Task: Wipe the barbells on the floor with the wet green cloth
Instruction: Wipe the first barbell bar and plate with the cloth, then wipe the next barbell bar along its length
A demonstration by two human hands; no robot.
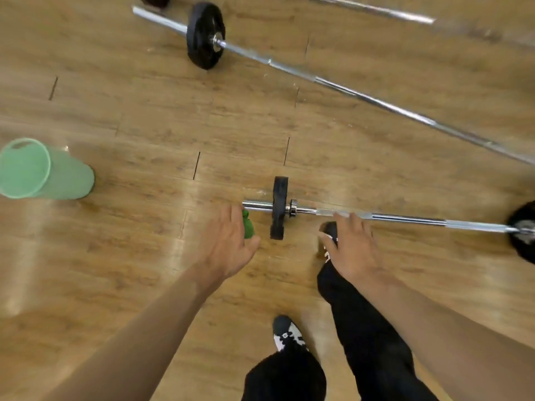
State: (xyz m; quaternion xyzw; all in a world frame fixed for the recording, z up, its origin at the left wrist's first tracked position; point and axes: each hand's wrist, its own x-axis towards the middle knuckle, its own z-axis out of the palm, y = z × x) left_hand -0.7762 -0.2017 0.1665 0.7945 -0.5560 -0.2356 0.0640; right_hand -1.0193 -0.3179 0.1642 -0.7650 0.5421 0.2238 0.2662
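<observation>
While the left hand (228,241) bunches the green cloth (248,225) in its grip, just beside the sleeve end of the near barbell (405,219) at frame centre, the right hand (353,247) reaches for the shaft with straight fingers. Wiping looks about to begin; next, the cloth must be pressed onto the sleeve.

No text you can read here.
You get no legible word, number or brand. The near black round weight plate (279,208), at the middle, shows you only its edge. The far black round weight plate (205,36), at 12 o'clock, is too blurred to tell any marking. The pale green plastic bucket (37,172), at 9 o'clock, shows plain sides.
</observation>
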